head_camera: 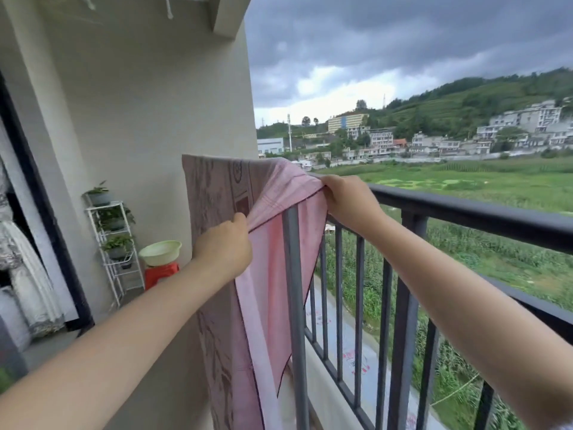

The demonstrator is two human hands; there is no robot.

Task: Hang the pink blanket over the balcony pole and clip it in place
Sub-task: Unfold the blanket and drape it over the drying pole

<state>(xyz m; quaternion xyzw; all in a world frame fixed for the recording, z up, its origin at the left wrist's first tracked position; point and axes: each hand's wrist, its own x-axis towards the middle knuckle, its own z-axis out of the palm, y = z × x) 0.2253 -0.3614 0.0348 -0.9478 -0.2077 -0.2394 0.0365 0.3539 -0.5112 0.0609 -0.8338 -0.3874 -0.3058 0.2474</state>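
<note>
Both grips are clamped on the pink blanket (223, 193): the left hand (224, 248) pinches its folded edge, and the right hand (348, 203) bunches a corner against the balcony pole (465, 209). Left of both grips, the blanket drapes over the pole, hanging down the railing's near side. No writing is legible anywhere.

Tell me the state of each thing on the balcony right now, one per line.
Pink blanket: draped over the railing, unclipped.
Left hand: pinching the blanket's edge.
Right hand: gripping the blanket's corner at the rail.
Green basin: upright on a red stool.
</note>
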